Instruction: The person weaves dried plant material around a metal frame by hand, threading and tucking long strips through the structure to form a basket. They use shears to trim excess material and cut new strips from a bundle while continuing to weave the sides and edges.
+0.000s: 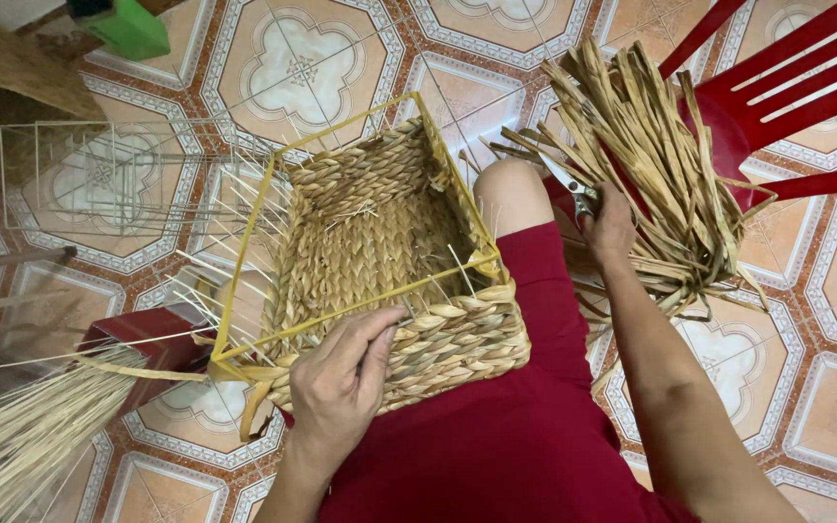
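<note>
While the woven basket with its yellow wire frame lay on the person's lap, the left hand rested on its braided near wall, with fingers curled loosely on the rim. The right hand was closed around scissors, just beside a bundle of dried straw strips near a red chair.

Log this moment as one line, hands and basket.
left hand: on woven basket front wall | right hand: holds scissors, beside straw bundle | basket: on lap
</note>
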